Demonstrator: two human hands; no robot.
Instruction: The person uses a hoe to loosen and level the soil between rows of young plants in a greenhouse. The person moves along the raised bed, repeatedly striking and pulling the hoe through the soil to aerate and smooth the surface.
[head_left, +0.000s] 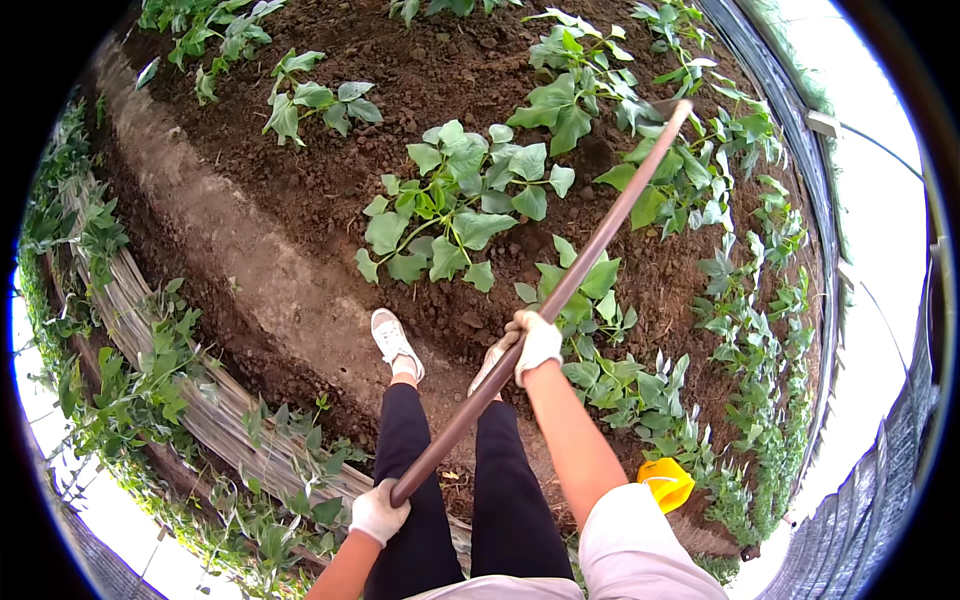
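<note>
A long-handled tool, apparently a garden hoe (600, 238), slants across the view from lower left to upper right. My left hand (379, 513), in a white glove, is closed around the near end of its brown shaft, over my left thigh. Farther up, my right hand (537, 343), gloved too, grips the shaft near its middle. The hoe's blade (663, 107) is at the far end among leaves at the upper right, blurred and partly hidden. Closest to the shaft are a leafy green plant (600, 281) by my right hand and a larger broad-leaved plant (457, 202) left of it.
Loose brown soil (337, 191) surrounds several more plants. A packed dirt path (247, 247) runs under my white shoes (394, 337). Grey plastic sheeting (217, 412) borders the left, with vines over it. A yellow container (666, 484) sits at the lower right. Dark sheeting (806, 142) edges the right.
</note>
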